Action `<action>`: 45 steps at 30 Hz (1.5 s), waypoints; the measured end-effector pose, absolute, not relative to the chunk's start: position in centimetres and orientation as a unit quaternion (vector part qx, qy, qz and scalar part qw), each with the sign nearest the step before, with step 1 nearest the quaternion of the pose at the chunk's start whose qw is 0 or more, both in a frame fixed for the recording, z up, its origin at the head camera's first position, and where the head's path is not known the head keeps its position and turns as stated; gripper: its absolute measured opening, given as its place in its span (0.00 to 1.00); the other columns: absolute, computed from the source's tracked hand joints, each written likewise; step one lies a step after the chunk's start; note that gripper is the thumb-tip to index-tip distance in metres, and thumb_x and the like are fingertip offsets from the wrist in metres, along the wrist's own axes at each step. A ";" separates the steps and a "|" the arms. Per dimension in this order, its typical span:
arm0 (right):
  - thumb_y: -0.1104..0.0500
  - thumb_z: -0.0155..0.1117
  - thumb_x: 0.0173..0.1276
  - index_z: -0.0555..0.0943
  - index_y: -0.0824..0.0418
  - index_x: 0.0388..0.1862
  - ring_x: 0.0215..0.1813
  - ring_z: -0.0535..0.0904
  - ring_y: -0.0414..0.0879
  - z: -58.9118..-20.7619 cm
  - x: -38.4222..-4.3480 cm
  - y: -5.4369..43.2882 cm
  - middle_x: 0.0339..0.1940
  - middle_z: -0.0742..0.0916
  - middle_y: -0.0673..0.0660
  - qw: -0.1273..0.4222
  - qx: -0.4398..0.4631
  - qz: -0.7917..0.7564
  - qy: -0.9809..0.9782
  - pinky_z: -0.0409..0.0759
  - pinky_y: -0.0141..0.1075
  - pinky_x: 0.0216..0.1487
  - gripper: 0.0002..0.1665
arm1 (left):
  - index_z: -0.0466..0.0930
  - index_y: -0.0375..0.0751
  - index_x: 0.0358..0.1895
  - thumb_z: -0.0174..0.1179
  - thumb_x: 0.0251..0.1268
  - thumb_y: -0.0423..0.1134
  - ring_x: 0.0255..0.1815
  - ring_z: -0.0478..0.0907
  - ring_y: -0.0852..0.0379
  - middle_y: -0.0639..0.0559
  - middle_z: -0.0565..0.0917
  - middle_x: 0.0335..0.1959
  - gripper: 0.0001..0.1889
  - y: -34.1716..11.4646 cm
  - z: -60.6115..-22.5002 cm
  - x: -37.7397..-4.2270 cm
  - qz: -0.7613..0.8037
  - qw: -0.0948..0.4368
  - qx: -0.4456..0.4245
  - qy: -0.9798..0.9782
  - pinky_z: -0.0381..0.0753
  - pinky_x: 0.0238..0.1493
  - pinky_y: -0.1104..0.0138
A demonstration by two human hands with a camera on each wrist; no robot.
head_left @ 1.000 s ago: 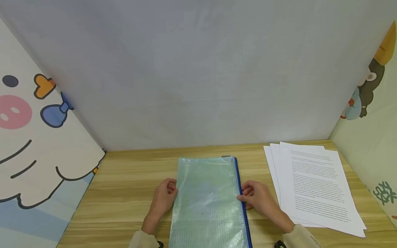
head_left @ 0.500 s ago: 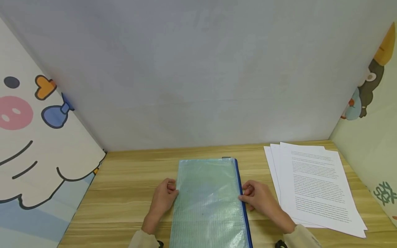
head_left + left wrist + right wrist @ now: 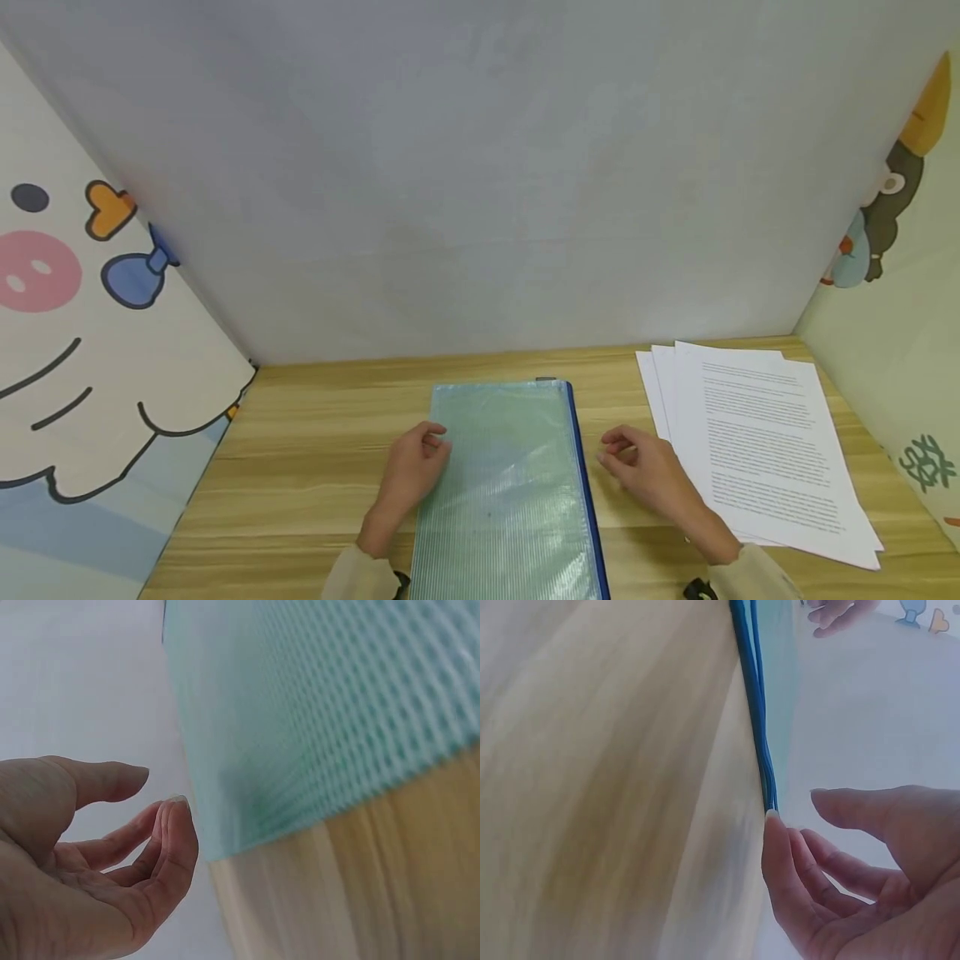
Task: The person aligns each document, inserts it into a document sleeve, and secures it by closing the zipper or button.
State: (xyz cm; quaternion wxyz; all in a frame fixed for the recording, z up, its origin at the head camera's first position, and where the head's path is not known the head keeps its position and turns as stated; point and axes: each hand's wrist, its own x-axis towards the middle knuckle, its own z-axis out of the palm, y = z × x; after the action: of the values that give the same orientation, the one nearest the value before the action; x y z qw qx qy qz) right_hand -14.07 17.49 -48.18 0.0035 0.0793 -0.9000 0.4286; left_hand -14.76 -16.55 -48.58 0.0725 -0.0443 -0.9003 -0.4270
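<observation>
A pale green translucent ribbed zipper pouch lies flat on the table, with a blue zipper edge along its right side. Over the pouch's left edge hovers my left hand, thumb and fingertips apart in the left wrist view, holding nothing. To the right of the zipper, my right hand is raised a little off the pouch. Its fingers bend loosely, and a gap shows between thumb and fingers in the right wrist view.
Several printed white sheets lie in a loose, fanned stack at the right of the wooden table. A pale wall closes off the back, and panels with cartoon prints stand at both sides.
Both hands have let go of the pouch's edges. My left hand has shifted right over the edge, and my right hand has moved right, away from the zipper. The pouch stays in place.
</observation>
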 end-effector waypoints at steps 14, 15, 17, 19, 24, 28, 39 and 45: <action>0.62 0.71 0.69 0.85 0.65 0.47 0.39 0.87 0.50 -46.8 -13.9 20.8 0.40 0.89 0.57 0.049 0.086 0.383 -0.918 0.84 0.40 0.39 0.11 | 0.84 0.29 0.46 0.65 0.67 0.31 0.32 0.82 0.50 0.44 0.85 0.33 0.09 -12.6 -47.4 -15.4 -0.437 0.076 -0.072 -0.894 0.83 0.36 0.60; 0.62 0.72 0.69 0.85 0.66 0.47 0.39 0.87 0.50 -46.8 -13.9 21.1 0.40 0.89 0.57 0.053 0.088 0.380 -0.919 0.84 0.39 0.39 0.11 | 0.84 0.28 0.46 0.65 0.67 0.31 0.33 0.82 0.50 0.44 0.85 0.33 0.09 -12.2 -47.3 -15.4 -0.440 0.072 -0.076 -0.892 0.83 0.36 0.60; 0.62 0.72 0.68 0.85 0.67 0.47 0.39 0.87 0.51 -46.7 -13.8 21.6 0.40 0.89 0.58 0.061 0.090 0.374 -0.921 0.84 0.39 0.39 0.11 | 0.84 0.28 0.46 0.64 0.69 0.32 0.33 0.82 0.49 0.43 0.85 0.34 0.09 -11.5 -47.3 -15.5 -0.447 0.062 -0.081 -0.889 0.83 0.36 0.60; 0.62 0.72 0.68 0.85 0.67 0.47 0.39 0.87 0.51 -46.7 -13.8 22.1 0.40 0.89 0.59 0.065 0.086 0.370 -0.923 0.85 0.38 0.39 0.12 | 0.84 0.28 0.47 0.63 0.69 0.32 0.34 0.82 0.49 0.43 0.85 0.35 0.10 -10.7 -47.2 -15.5 -0.452 0.052 -0.084 -0.886 0.83 0.37 0.60; 0.63 0.72 0.68 0.85 0.68 0.47 0.40 0.87 0.53 -46.6 -13.9 23.7 0.40 0.89 0.61 0.070 0.070 0.361 -0.927 0.85 0.36 0.38 0.12 | 0.84 0.29 0.47 0.63 0.70 0.32 0.35 0.83 0.49 0.44 0.85 0.35 0.09 -8.9 -47.2 -15.8 -0.460 0.038 -0.086 -0.883 0.83 0.37 0.60; 0.62 0.73 0.67 0.85 0.67 0.46 0.39 0.88 0.54 -46.6 -14.0 25.2 0.38 0.90 0.61 0.083 0.064 0.349 -0.931 0.84 0.33 0.37 0.12 | 0.85 0.30 0.47 0.63 0.71 0.33 0.35 0.82 0.49 0.44 0.85 0.36 0.09 -7.5 -47.2 -15.9 -0.465 0.027 -0.089 -0.880 0.83 0.37 0.61; 0.63 0.74 0.64 0.84 0.69 0.45 0.37 0.87 0.58 -46.7 -13.8 29.2 0.37 0.89 0.64 0.114 0.045 0.304 -0.945 0.86 0.40 0.36 0.14 | 0.86 0.35 0.45 0.63 0.71 0.34 0.34 0.82 0.54 0.47 0.86 0.36 0.07 -4.0 -47.1 -16.2 -0.479 -0.001 -0.099 -0.872 0.82 0.35 0.64; 0.65 0.74 0.64 0.83 0.72 0.46 0.39 0.86 0.63 -46.7 -13.7 30.7 0.40 0.88 0.70 0.109 0.040 0.293 -0.949 0.86 0.49 0.38 0.15 | 0.86 0.34 0.45 0.63 0.71 0.34 0.34 0.82 0.56 0.47 0.86 0.35 0.08 -2.5 -47.3 -16.2 -0.491 -0.008 -0.113 -0.864 0.81 0.35 0.67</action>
State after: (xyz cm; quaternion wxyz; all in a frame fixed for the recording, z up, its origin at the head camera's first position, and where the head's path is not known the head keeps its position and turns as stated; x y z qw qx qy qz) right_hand -13.69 30.68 -46.74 0.1093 0.0403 -0.9491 0.2926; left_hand -16.22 -2.49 -47.30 -0.0083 -0.1125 -0.8636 -0.4913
